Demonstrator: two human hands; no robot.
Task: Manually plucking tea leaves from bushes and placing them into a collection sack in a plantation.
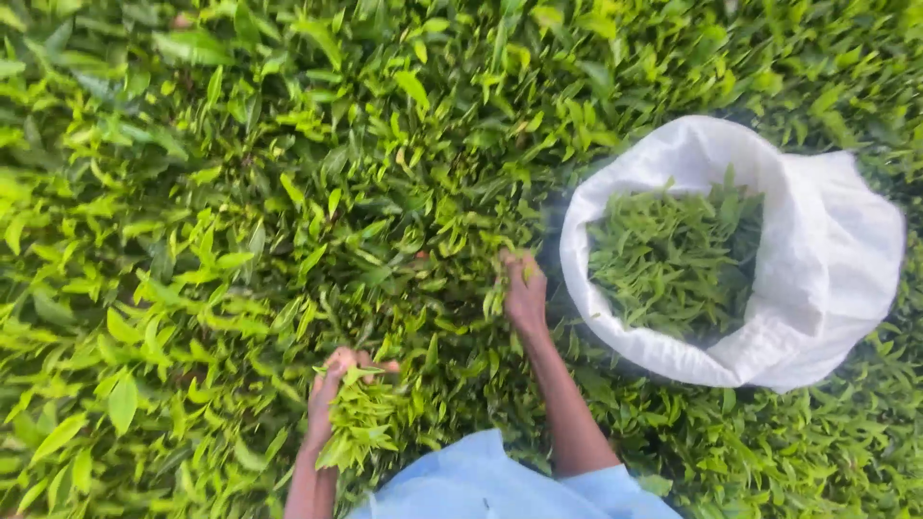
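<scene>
The bunch of plucked leaves (361,418) is sitting in the left hand (332,399), low in the view, just above the pale blue garment (481,481). Fingers are curling round the bunch, grip pressed together on it; leaf tips are sticking out past the palm, so the hand is prob. acting as a temp. store while picking is going on.

The right hand (525,288) is reaching further out into the tea bushes (240,192), approx. centre of view. Its fingers are closing on a few shoots (495,300) at the canopy top; grip is pinching them, some leaves hanging below the fist. Forearm is extending straight from the body, wrist bending slightly down toward the foliage. Left forearm is staying close to the body, elbow low, palm facing up and inward.

The white sack (836,250) is lying on the bush tops to the right, mouth open and rolled back, just beside the right hand. It is holding a load of picked leaves (673,255), approx. half full. Placement is prob. keeping it within short reach.
</scene>
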